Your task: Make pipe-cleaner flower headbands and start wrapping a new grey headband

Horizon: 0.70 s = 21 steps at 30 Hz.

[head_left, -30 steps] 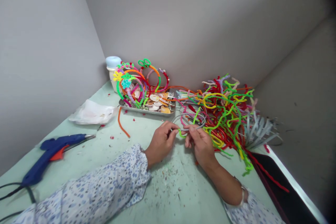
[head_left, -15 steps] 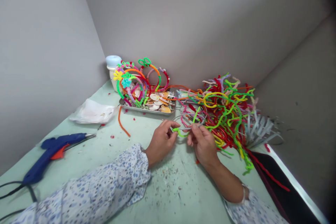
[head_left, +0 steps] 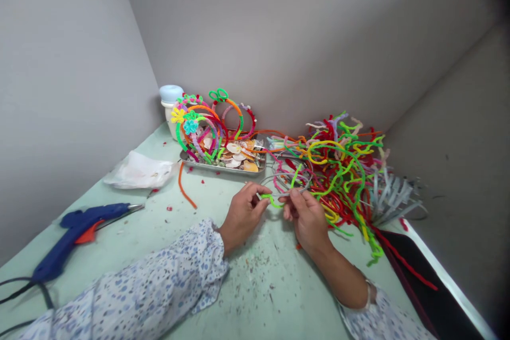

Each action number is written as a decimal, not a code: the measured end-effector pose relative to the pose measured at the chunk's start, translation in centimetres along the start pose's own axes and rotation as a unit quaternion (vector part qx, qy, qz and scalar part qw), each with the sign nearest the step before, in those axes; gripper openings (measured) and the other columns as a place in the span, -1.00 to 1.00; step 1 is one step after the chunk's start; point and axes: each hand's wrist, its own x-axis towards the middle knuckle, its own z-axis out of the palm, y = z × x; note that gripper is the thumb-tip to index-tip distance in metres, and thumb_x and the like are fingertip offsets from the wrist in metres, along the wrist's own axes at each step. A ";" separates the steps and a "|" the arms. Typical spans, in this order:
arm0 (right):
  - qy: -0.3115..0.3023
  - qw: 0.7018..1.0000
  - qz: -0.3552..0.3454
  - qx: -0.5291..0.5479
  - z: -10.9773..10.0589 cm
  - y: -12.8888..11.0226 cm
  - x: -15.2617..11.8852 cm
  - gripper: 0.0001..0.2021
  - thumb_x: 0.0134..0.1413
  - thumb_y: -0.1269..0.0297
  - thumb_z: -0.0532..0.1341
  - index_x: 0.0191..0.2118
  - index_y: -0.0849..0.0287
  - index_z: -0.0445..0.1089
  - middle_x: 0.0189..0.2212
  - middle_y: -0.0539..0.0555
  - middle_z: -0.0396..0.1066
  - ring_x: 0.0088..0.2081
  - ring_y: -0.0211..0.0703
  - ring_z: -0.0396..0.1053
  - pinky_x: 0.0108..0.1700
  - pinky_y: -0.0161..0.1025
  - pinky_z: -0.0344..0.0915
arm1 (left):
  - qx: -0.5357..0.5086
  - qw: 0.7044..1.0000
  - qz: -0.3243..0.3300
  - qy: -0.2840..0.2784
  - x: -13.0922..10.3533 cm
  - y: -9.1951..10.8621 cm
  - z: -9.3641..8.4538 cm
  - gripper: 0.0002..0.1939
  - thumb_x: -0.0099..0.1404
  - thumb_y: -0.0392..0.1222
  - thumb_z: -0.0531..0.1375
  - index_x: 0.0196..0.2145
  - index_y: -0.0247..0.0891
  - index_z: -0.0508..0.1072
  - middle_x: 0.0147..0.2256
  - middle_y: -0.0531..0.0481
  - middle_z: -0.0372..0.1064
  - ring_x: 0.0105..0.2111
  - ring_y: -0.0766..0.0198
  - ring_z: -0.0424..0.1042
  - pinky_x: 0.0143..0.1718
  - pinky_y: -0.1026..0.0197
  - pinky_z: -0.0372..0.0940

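My left hand (head_left: 245, 217) pinches a bright green pipe cleaner (head_left: 275, 204) between thumb and fingertips, at a thin grey wire (head_left: 282, 194). The wire runs across to my right hand (head_left: 311, 223), whose thumb and forefinger are closed on it. Between the hands the pipe cleaner sags in a short curve below the wire; another green piece (head_left: 296, 175) stands up behind the right fingertips. How the pipe cleaner and wire meet is hidden under the left fingers. Grey wire loops and a pink pipe cleaner (head_left: 275, 179) lie just beyond the hands.
A heap of coloured pipe cleaners (head_left: 346, 170) spreads at the right, beside grey strips (head_left: 392, 196). Decorated headbands (head_left: 199, 122) stand in a metal tray (head_left: 223, 170) with shells. At the left are a blue glue gun (head_left: 71, 234), a plastic bag (head_left: 139, 170) and a lidded jar (head_left: 171, 94).
Both hands keep their pinch with barely any movement. The green curve between them looks slightly shorter. The whole view has shifted a little.
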 end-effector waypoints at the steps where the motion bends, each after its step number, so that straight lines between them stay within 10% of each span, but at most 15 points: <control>1: 0.000 1.000 0.001 0.001 0.0 0.0 0.0 -0.76 0.11 0.10 0.18 -0.40 0.19 0.35 -0.60 -0.03 0.37 -0.64 -0.37 0.20 -0.58 -0.39 0.10 | -0.002 1.000 -0.001 0.000 0.0 0.0 0.0 -0.87 0.20 -0.30 0.13 -0.27 -0.25 0.42 -0.42 0.07 0.25 -0.47 0.39 0.23 -0.41 0.32 0.15; 21: 0.002 1.000 0.011 0.021 0.1 -0.1 0.0 -0.75 0.10 0.11 0.19 -0.45 0.19 0.31 -0.59 -0.03 0.39 -0.65 -0.37 0.17 -0.59 -0.38 0.08 | -0.028 1.000 0.003 0.012 0.1 0.2 -0.1 -0.87 0.19 -0.23 0.16 -0.29 -0.24 0.46 -0.47 0.07 0.21 -0.50 0.39 0.21 -0.46 0.33 0.15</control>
